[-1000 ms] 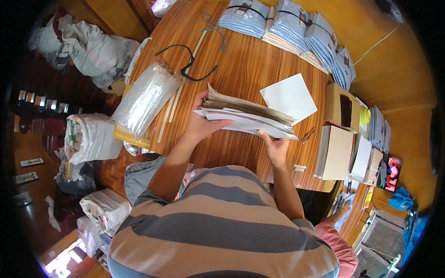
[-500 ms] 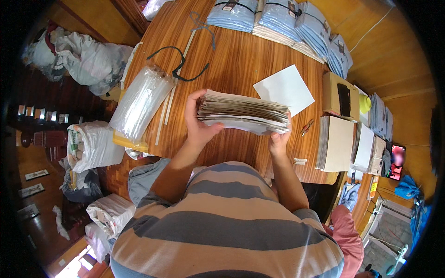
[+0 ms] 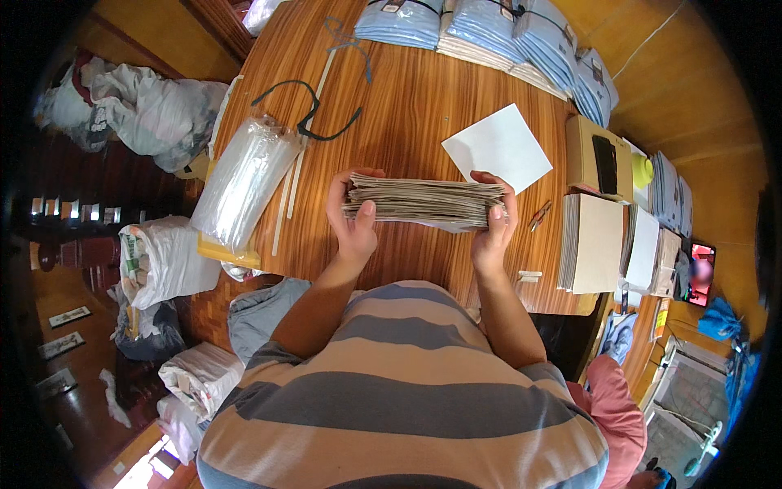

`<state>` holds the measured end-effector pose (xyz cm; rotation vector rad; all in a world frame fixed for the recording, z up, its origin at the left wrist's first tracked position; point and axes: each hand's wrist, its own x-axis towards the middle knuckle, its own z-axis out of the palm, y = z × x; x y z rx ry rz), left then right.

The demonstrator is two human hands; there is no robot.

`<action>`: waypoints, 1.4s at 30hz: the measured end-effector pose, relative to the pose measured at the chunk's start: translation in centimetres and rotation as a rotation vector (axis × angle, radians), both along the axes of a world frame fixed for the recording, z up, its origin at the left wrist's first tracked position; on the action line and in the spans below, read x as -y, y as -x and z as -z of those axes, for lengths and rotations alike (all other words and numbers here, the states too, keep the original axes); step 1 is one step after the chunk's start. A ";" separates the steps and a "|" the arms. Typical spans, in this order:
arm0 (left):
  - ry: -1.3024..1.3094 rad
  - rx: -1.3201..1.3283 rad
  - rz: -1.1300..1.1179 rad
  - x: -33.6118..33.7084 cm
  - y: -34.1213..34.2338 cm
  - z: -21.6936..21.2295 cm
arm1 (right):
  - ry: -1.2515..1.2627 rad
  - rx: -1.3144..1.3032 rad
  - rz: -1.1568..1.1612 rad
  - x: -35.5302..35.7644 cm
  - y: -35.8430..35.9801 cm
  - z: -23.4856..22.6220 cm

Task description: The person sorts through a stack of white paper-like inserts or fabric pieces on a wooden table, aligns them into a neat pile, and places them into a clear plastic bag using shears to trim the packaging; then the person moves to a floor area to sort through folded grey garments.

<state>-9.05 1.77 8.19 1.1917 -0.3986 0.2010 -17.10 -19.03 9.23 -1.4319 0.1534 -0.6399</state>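
While squared above the wooden table (image 3: 423,106), the stack of cardboard sheets (image 3: 425,201) is clamped endwise by left hand (image 3: 352,222) and right hand (image 3: 493,224). Loose, slippery sheets are judged best gripped at both ends.

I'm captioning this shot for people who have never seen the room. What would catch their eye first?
First, the thick stack of grey cardboard sheets held at mid-table, left hand on one end and right hand on the other. Next, the white paper square lying just beyond it on the wooden table, and the row of folded pale blue shirts along the far edge.
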 end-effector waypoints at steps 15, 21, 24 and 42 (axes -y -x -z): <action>-0.427 -0.192 0.071 -2.3 -0.7 13.9 | 0.354 -0.217 -0.015 1.6 1.3 14.4; -0.677 -0.470 -0.007 -3.5 0.6 7.3 | 0.221 -1.120 -0.282 0.4 0.8 6.1; -0.908 -0.558 0.041 -6.0 3.0 10.5 | 0.604 -1.060 -0.299 -0.6 1.7 4.3; -0.893 -0.572 -0.072 -6.9 6.7 11.2 | 1.001 -1.380 0.305 26.0 -7.4 7.9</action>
